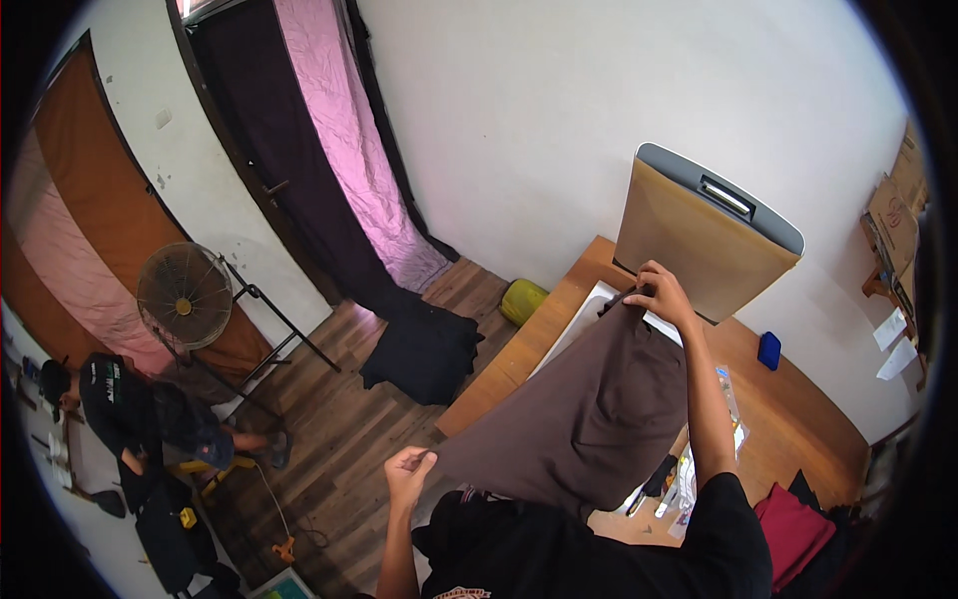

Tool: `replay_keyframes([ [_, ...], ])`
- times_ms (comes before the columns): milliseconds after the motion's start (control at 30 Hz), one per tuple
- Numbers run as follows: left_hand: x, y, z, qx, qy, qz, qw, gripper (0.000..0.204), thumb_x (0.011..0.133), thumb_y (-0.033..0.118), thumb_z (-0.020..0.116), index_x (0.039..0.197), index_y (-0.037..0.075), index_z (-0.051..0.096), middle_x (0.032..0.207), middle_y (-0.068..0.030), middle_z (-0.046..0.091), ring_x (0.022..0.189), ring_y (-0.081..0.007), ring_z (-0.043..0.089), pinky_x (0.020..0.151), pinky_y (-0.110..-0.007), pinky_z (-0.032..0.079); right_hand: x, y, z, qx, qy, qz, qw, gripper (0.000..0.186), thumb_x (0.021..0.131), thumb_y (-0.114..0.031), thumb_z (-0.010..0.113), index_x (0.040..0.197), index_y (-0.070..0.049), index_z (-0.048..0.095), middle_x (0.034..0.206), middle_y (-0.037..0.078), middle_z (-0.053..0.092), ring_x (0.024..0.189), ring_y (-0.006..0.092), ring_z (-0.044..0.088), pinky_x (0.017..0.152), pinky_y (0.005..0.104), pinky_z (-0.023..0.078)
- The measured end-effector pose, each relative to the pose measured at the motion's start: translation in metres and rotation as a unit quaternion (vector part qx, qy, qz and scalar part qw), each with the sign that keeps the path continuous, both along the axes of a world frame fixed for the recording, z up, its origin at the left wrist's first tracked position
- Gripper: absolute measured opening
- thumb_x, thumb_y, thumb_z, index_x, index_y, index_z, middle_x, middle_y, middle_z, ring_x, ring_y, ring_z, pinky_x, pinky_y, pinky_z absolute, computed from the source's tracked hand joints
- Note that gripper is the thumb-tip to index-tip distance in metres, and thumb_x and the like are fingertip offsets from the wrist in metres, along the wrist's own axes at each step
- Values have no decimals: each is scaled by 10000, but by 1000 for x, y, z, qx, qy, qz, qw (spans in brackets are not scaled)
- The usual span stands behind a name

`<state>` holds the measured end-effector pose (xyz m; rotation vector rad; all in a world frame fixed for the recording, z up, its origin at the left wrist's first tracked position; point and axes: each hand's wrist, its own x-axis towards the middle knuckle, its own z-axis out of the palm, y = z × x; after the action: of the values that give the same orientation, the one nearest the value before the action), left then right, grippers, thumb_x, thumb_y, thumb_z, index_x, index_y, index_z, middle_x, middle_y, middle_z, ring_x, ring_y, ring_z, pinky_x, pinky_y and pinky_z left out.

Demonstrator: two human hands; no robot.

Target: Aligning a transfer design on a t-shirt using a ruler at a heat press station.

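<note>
A dark brown cloth [589, 419], perhaps a garment, hangs between my hands in loose folds. At its lower left corner my left hand [407, 475] pinches the edge, out past the table's side. My right hand [659, 293] grips the upper end between thumb and fingers, close in front of the raised lid. Under the cloth a white-edged flat bed [576, 321] shows only in part. The tan, grey-framed lid [689, 235] of what looks like a heat press stands tilted up behind it.
A wooden table [798, 399] carries a blue box [768, 350] and clear plastic packets [689, 489]. Red cloth [793, 534] lies at right. Black cloth [424, 349] and a green bundle [522, 301] are beyond the table's left side. A stand fan [185, 295] and a bent-over person [150, 414] are at left.
</note>
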<state>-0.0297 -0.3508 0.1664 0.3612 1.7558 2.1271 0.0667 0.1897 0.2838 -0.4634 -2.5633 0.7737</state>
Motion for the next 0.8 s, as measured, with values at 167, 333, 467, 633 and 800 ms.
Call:
replay_keyframes([
  [167, -10, -22, -7, -9, -10, 12, 1000, 105, 863, -37, 713, 956, -6, 676, 887, -13, 665, 815, -88, 617, 763, -227, 482, -2, 8, 3, 56, -164, 134, 976, 344, 647, -277, 880, 766, -69, 633, 1085, 19, 615, 1022, 273, 505, 953, 386, 389],
  [333, -7, -41, -17, -39, -80, -41, 995, 183, 815, -75, 723, 973, 6, 678, 888, 6, 656, 805, -82, 600, 759, -225, 462, -14, 6, 5, 148, -247, 50, 956, 357, 665, -251, 863, 857, -37, 651, 1007, 82, 607, 946, 300, 584, 819, 410, 486],
  [467, -14, -54, -48, 86, -98, -69, 989, 182, 826, -54, 708, 988, 19, 668, 912, -15, 664, 851, -110, 621, 788, -244, 466, -50, -12, 0, 70, -73, 5, 995, 219, 749, -71, 791, 878, -8, 627, 897, 121, 615, 879, 296, 634, 756, 400, 512],
  [633, -40, -88, -154, -107, -257, 52, 959, 118, 914, 68, 662, 1029, 42, 660, 959, -54, 678, 858, -181, 662, 730, -326, 531, -95, -32, -54, -93, -91, 145, 981, 657, 927, -112, 666, 1510, -159, 367, 1555, 129, 334, 1257, 265, 557, 1019, 395, 468],
  [800, -47, -99, -247, -291, -185, 84, 935, 401, 914, 138, 697, 1278, 21, 575, 1121, -118, 665, 951, -195, 656, 793, -337, 542, 11, 7, -135, -155, -89, -169, 969, 347, 917, -172, 671, 1232, -29, 644, 1163, 184, 680, 990, 279, 682, 871, 365, 526],
])
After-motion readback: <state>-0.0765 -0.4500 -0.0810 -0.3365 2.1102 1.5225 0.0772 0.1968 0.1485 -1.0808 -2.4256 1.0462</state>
